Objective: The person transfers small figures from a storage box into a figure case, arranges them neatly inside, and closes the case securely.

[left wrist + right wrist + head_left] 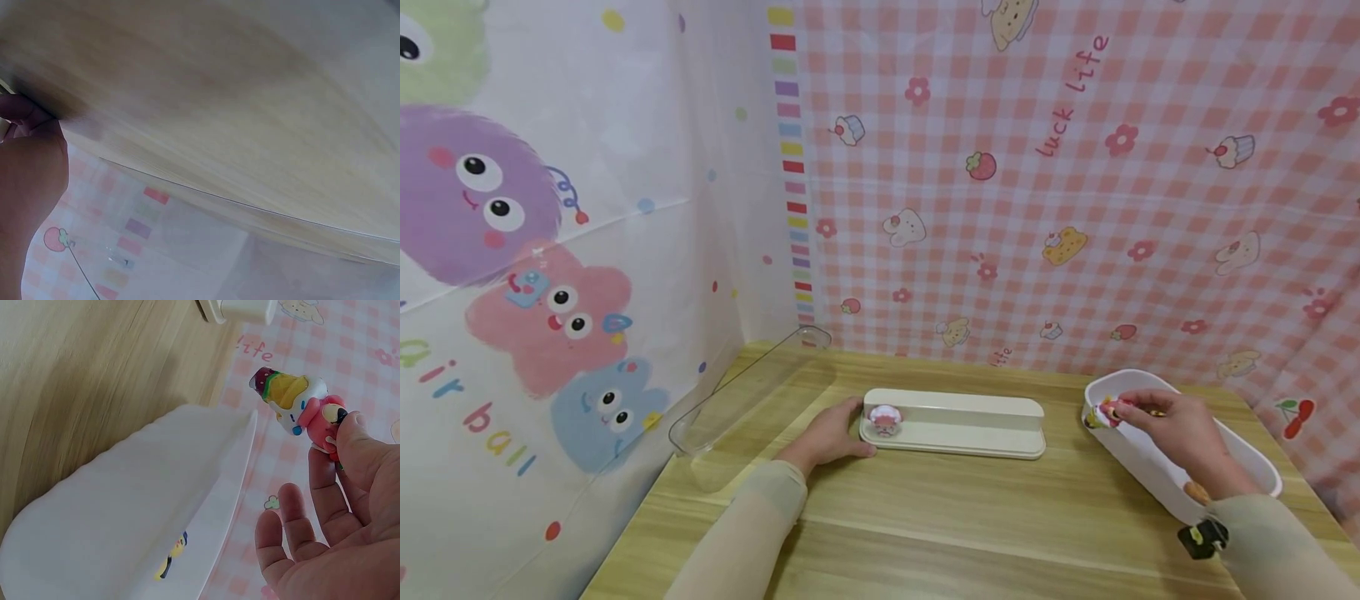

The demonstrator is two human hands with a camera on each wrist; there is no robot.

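Observation:
My right hand [1157,421] pinches a small colourful figurine [1105,413] over the far end of a white oblong tray [1247,462] at the right. In the right wrist view the figurine [300,403] is pink, white and yellow, held between thumb and fingertip above the tray's rim [231,481]. My left hand [831,433] rests on the wooden table, its fingers touching the left end of a cream stand [970,425]. A small pink-and-white figurine [884,420] sits on that stand's left end. In the left wrist view only part of my left hand [28,169] and blurred table show.
A clear plastic tray [741,396] lies along the left wall. Another small item [1195,492] lies inside the white tray; in the right wrist view a yellow piece [170,559] shows through its wall. Patterned cloth walls close the back and left. The wooden table [970,533] runs toward me.

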